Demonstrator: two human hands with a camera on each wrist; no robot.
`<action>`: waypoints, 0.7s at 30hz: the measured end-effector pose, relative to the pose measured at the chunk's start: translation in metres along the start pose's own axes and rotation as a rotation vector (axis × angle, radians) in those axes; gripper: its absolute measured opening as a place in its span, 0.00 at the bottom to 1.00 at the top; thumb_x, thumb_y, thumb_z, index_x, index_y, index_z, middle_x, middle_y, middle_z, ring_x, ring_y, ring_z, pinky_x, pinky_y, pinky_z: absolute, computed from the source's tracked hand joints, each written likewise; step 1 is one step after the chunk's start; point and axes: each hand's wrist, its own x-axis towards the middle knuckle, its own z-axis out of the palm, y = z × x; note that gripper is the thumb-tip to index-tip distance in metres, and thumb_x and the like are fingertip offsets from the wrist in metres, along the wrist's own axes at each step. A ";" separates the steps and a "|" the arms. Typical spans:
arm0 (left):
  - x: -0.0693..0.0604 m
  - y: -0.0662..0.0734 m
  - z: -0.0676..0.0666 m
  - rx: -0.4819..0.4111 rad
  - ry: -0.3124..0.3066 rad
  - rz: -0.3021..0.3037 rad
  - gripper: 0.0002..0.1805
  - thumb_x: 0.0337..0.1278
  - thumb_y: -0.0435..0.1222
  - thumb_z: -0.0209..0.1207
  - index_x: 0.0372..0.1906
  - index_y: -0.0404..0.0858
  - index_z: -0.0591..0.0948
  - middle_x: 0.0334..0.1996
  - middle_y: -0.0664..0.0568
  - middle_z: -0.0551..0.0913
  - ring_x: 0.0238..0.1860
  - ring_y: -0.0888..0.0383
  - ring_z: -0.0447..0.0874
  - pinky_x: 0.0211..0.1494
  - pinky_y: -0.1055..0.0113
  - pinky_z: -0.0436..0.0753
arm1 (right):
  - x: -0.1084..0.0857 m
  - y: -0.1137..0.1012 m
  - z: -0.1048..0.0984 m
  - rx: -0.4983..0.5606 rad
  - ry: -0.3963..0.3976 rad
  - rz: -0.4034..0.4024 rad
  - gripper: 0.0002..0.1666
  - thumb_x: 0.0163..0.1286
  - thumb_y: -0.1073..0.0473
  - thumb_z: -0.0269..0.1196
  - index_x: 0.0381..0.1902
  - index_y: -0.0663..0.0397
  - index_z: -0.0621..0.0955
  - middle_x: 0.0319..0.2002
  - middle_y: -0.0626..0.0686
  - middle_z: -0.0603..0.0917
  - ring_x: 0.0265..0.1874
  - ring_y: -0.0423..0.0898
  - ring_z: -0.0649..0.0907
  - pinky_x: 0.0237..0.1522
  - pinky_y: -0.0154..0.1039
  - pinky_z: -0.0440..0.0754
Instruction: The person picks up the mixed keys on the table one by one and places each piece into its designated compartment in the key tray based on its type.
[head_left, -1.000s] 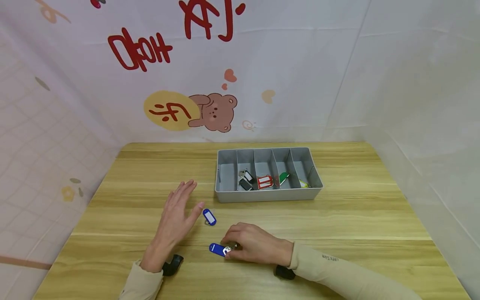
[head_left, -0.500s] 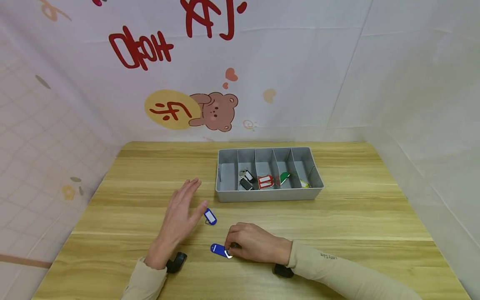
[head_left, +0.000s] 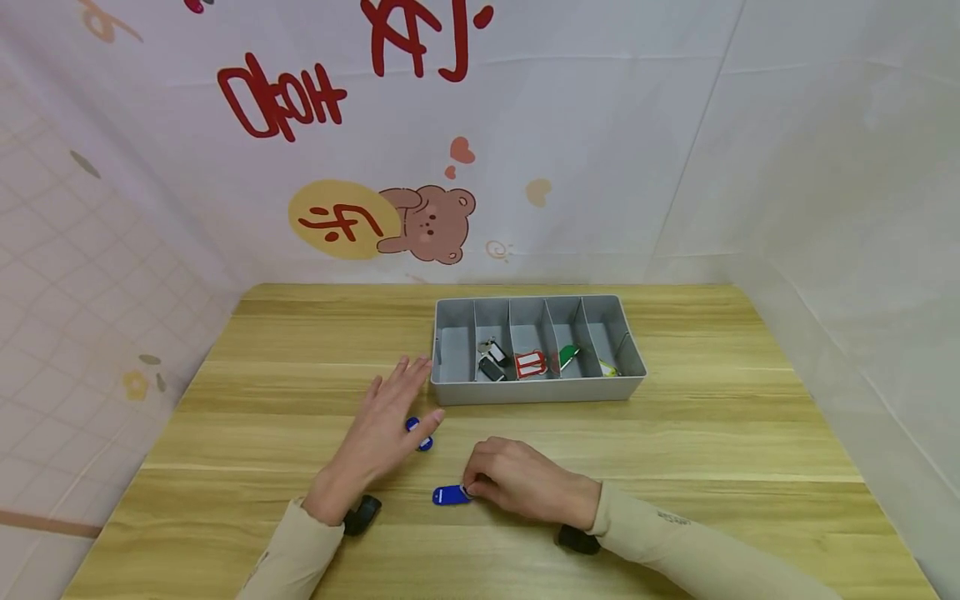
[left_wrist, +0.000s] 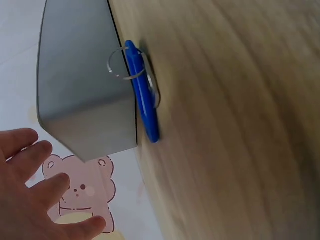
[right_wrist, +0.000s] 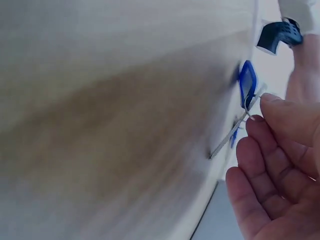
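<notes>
A blue key tag [head_left: 450, 496] lies on the table in front of my right hand [head_left: 525, 479]. In the right wrist view, thumb and index finger pinch at the metal ring of this tag [right_wrist: 247, 82], and a thin metal key [right_wrist: 227, 140] hangs from the ring, its tip near the wood. My left hand [head_left: 378, 429] hovers with spread, straight fingers, holding nothing. Partly hidden by its thumb is a second blue key tag [head_left: 413, 424]. The left wrist view shows this tag [left_wrist: 142, 92] edge-on with its ring, apart from the fingers.
A grey divided box [head_left: 536, 392] stands behind the hands. Its compartments hold black key tags [head_left: 492, 368], red key tags [head_left: 530, 362], a green one [head_left: 567, 356] and a yellow one [head_left: 608, 367]; the leftmost shows bare floor. White printed cloth walls [head_left: 585, 125] surround the table.
My left hand has moved right and forward, its thumb now covering part of the second tag. The right hand has shifted slightly right, pulling the pinched blue key tag along and turning it.
</notes>
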 end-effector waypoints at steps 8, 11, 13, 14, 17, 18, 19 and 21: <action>-0.002 -0.002 0.003 0.030 -0.049 0.016 0.40 0.74 0.58 0.54 0.81 0.42 0.62 0.82 0.55 0.57 0.82 0.47 0.51 0.75 0.31 0.55 | -0.003 0.003 -0.015 0.052 0.102 0.019 0.01 0.73 0.59 0.68 0.38 0.46 0.86 0.38 0.39 0.84 0.39 0.31 0.80 0.44 0.27 0.79; -0.002 -0.003 0.004 0.039 -0.038 0.029 0.41 0.74 0.58 0.54 0.81 0.42 0.62 0.82 0.55 0.57 0.82 0.47 0.52 0.74 0.31 0.57 | -0.004 0.005 -0.021 0.057 0.143 0.019 0.03 0.74 0.57 0.67 0.38 0.48 0.86 0.38 0.39 0.84 0.38 0.32 0.80 0.43 0.28 0.80; -0.002 -0.003 0.005 0.046 -0.035 0.035 0.41 0.74 0.58 0.54 0.81 0.42 0.62 0.82 0.55 0.57 0.81 0.47 0.52 0.74 0.31 0.58 | -0.003 0.005 -0.026 0.055 0.178 0.011 0.05 0.74 0.56 0.67 0.38 0.49 0.86 0.37 0.39 0.85 0.37 0.32 0.81 0.42 0.28 0.80; -0.003 -0.003 0.005 0.047 -0.030 0.038 0.41 0.74 0.58 0.55 0.81 0.41 0.62 0.82 0.55 0.57 0.81 0.47 0.52 0.74 0.30 0.58 | -0.003 0.005 -0.028 0.051 0.196 0.007 0.04 0.74 0.57 0.68 0.38 0.49 0.85 0.37 0.39 0.84 0.37 0.32 0.80 0.42 0.28 0.80; -0.003 -0.003 0.006 0.052 -0.022 0.045 0.41 0.73 0.57 0.56 0.81 0.41 0.62 0.82 0.54 0.57 0.81 0.46 0.53 0.73 0.30 0.59 | -0.001 0.005 -0.036 0.044 0.265 -0.009 0.03 0.70 0.59 0.71 0.37 0.48 0.85 0.36 0.40 0.83 0.37 0.33 0.81 0.42 0.28 0.80; -0.003 -0.003 0.006 0.051 -0.023 0.044 0.42 0.73 0.57 0.56 0.81 0.41 0.62 0.82 0.53 0.57 0.81 0.46 0.53 0.73 0.30 0.59 | 0.000 0.005 -0.040 0.045 0.288 -0.009 0.04 0.69 0.60 0.71 0.37 0.48 0.85 0.36 0.40 0.83 0.38 0.34 0.81 0.43 0.29 0.81; -0.003 -0.003 0.007 0.052 -0.022 0.044 0.42 0.73 0.57 0.57 0.81 0.41 0.62 0.82 0.53 0.57 0.81 0.46 0.53 0.73 0.30 0.59 | 0.001 0.005 -0.043 0.048 0.312 -0.013 0.04 0.68 0.60 0.72 0.37 0.48 0.85 0.35 0.40 0.83 0.39 0.35 0.82 0.44 0.30 0.81; -0.003 -0.003 0.007 0.052 -0.025 0.044 0.42 0.73 0.57 0.57 0.81 0.41 0.62 0.82 0.53 0.57 0.81 0.46 0.53 0.73 0.30 0.59 | 0.004 0.006 -0.048 0.063 0.368 -0.026 0.06 0.66 0.61 0.73 0.37 0.49 0.85 0.35 0.41 0.84 0.39 0.36 0.83 0.44 0.31 0.82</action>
